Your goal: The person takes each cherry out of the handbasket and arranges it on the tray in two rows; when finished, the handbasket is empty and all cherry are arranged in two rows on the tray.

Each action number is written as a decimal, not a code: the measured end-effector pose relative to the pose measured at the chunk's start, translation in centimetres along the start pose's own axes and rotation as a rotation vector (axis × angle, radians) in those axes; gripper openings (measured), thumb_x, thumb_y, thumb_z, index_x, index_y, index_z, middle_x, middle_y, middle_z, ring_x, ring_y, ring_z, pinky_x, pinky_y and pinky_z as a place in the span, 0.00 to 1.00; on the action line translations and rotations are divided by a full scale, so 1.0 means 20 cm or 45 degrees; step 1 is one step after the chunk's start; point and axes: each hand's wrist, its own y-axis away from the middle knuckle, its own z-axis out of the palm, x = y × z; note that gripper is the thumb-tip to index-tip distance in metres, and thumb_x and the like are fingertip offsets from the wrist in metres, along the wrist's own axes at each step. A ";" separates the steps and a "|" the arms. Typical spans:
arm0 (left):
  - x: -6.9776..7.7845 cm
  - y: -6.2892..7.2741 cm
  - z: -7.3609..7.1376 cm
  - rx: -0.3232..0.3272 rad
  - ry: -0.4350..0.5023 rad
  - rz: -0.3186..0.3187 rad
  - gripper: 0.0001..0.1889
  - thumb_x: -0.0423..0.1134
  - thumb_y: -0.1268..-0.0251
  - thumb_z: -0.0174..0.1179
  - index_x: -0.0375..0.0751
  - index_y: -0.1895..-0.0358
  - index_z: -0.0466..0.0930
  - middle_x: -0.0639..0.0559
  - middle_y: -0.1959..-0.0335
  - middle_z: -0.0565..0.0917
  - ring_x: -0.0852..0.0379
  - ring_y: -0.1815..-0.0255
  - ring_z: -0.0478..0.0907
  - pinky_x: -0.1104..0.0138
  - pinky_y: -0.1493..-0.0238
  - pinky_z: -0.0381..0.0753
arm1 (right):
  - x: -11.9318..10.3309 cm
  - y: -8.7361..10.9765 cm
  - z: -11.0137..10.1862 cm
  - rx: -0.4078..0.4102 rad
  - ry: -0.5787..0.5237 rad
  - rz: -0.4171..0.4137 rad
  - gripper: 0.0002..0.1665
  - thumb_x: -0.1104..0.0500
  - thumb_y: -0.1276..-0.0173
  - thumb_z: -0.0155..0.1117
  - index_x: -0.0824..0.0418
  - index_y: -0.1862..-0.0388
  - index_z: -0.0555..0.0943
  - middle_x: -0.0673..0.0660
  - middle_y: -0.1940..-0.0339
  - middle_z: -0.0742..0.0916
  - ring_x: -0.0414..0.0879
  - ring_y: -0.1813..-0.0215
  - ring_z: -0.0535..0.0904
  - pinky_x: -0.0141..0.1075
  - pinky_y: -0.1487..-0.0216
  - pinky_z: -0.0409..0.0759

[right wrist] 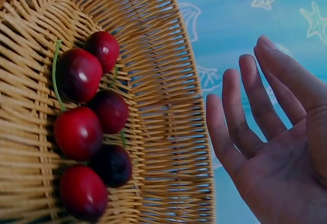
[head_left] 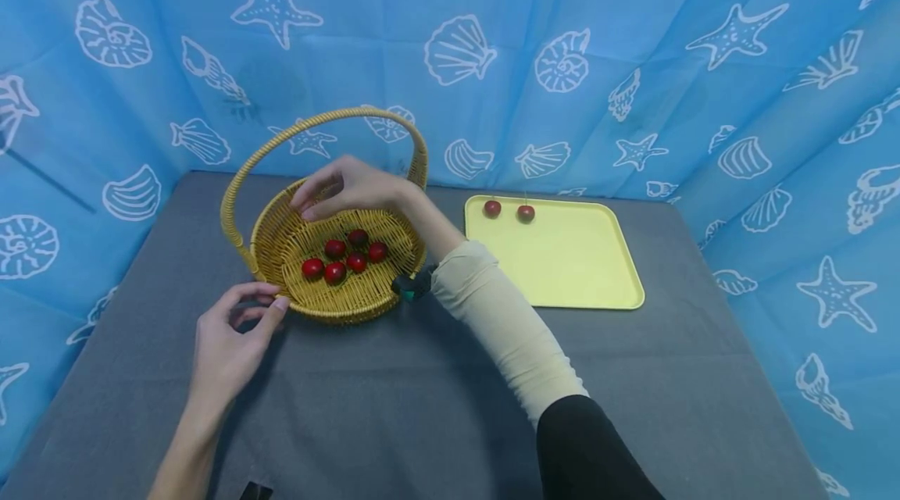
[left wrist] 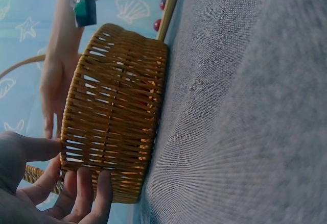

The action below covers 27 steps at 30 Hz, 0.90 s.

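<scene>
A yellow wicker basket [head_left: 281,250] with a tall arched handle [head_left: 316,121] stands at the left of the table, several dark red cherries [head_left: 335,273] lying on its bottom. Some show thin green stems in the right wrist view. My left hand [head_left: 232,336] holds the basket's near-left rim, its thumb at the rim and fingers [left wrist: 84,193] against the outer wall. Over the far part of the basket, beneath the handle, is my right hand [head_left: 351,187]. Nothing is in its palm, and its fingers [right wrist: 250,81] are loosely bent, above the cherries.
To the basket's right lies a pale yellow tray [head_left: 562,266], with two cherries [head_left: 526,213] near its far-left corner. A grey cloth [head_left: 394,406] covers the table. Behind and beside it hangs a blue curtain [head_left: 492,117] with white shells and starfish.
</scene>
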 end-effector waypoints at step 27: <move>0.00 -0.01 0.00 -0.004 0.004 -0.017 0.15 0.45 0.23 0.70 0.41 0.42 0.85 0.56 0.51 0.87 0.77 0.63 0.84 0.81 0.63 0.84 | 0.23 -0.09 0.15 -0.322 0.177 0.367 0.23 0.62 0.27 0.77 0.63 0.35 0.87 0.60 0.37 0.90 0.46 0.37 0.87 0.28 0.38 0.85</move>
